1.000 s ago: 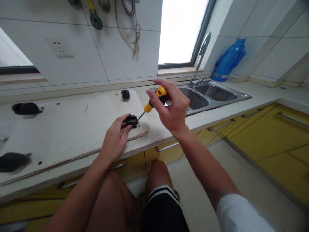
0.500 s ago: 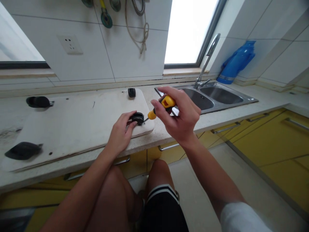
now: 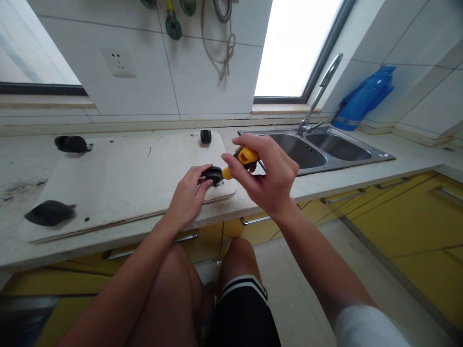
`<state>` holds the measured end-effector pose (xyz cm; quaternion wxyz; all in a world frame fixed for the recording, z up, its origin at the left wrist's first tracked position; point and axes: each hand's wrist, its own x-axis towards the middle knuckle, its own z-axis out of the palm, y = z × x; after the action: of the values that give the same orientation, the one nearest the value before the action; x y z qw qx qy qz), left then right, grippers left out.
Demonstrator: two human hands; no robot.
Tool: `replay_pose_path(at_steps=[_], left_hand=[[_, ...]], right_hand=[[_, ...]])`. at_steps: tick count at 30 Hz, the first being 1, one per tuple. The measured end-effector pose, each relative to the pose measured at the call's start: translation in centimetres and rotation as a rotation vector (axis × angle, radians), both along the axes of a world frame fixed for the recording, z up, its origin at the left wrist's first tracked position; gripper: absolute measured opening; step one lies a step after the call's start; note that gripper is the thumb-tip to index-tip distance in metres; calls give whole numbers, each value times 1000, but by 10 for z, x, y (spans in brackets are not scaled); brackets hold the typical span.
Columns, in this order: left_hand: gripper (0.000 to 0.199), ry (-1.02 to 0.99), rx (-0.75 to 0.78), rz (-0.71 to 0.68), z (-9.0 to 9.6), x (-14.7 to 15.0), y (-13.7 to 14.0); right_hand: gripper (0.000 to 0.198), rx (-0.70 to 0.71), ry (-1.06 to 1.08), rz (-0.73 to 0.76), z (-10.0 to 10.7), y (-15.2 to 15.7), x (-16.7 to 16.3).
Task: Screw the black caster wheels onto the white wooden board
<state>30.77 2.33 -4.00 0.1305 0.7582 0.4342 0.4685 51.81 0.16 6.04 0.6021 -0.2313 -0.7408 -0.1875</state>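
My left hand grips a black caster wheel at the near right corner of a white board, thumb and fingers on either side of it. In my right hand is a yellow and black screwdriver, its handle slanting down to the left. The driver's tip is at the caster's metal plate; whether it sits in a screw I cannot tell. Another black caster stands at the board's far right corner. On the left end are two more casters, one far and one near.
The board lies on a pale countertop. To the right is a double steel sink with a tall faucet, and a blue thermos-shaped thing leans beyond it. Yellow cabinets with metal handles are below; a socket is on the wall.
The view has shifted slightly, so the scene sits a little to the right. The screwdriver has come closer to the caster and lower. My left hand still holds the caster.
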Motion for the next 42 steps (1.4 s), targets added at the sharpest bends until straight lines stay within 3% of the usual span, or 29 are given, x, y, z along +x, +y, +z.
replay_pose_path(at_steps=[7,11,13,16,18,21,23,25,29,33,37,41,42], left_hand=[[34,-6,2,4,0,1,1],[34,18,-34,3,1,1,4],[34,19,-53,-24,4,3,7],[36,-11,-96,-89,13,8,17],[36,-49,-140,-109,18,14,25],[32,-123,-182,-89,19,21,35],[29,-152,-165,-65,16,23,38],[29,-157,-135,-60,12,23,38],[30,-142,-108,-101,8,20,38],[28,-126,-113,-121,8,20,38],[34,-158,-117,-155,8,19,37],[35,-161,-119,-148,8,19,36],[35,-158,-123,-146,9,19,37]], right_hand=[[13,18,-149,91,5,3,-1],[18,-70,-221,2,12,4,-4],[26,-148,-281,-31,20,2,-4],[25,-371,-443,68,37,-4,-1],[36,-513,-571,110,50,-9,1],[37,-600,-678,-93,66,-14,1],[42,-593,-700,-289,74,-16,-1],[47,-567,-747,-393,80,-18,-4],[40,-576,-862,-347,89,-18,-11],[52,-636,-862,-519,97,-12,-15],[36,-759,-1006,-366,108,-8,-13],[45,-689,-1002,-629,111,-12,-16],[46,-675,-1022,-627,111,-14,-18]])
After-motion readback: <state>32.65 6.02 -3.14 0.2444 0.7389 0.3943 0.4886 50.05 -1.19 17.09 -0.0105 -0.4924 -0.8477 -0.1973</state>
